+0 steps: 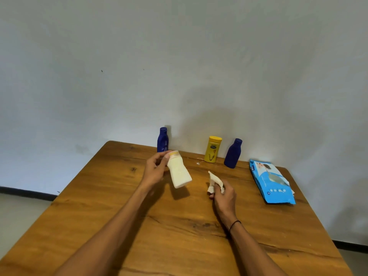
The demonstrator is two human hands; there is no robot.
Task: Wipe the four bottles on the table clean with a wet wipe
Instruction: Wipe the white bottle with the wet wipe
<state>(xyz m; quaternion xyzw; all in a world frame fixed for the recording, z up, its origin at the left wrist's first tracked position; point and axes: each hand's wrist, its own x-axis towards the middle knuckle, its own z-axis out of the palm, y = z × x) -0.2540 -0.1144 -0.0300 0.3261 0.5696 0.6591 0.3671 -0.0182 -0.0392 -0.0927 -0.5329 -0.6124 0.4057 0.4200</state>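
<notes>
Left hand (pixel 154 169) at frame centre gripping a cream bottle (pixel 178 169) by its cap end (tilted, lifted off the wooden table (pixel 111 212)), right hand (pixel 224 198) just right of it pinching a crumpled wet wipe (pixel 214 181), two blue bottles (pixel 162 140) and a yellow bottle (pixel 212 149) upright along the table's far edge, blue wipes pack (pixel 271 181) lying at right.

Cream bottle (pixel 179 172) tilted (cap up), crumpled wipe (pixel 215 181) nearby

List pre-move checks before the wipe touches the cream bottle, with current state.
1. Left hand grips cream bottle near its cap: ok.
2. Bottle lifted off table, tilted: ok.
3. Right hand holds wet wipe: ok.
4. Wipe touching bottle: not ok, apart.
5. Wipe wetness: cannot tell.
6. Two blue bottles and yellow bottle upright at the back: ok.
</notes>
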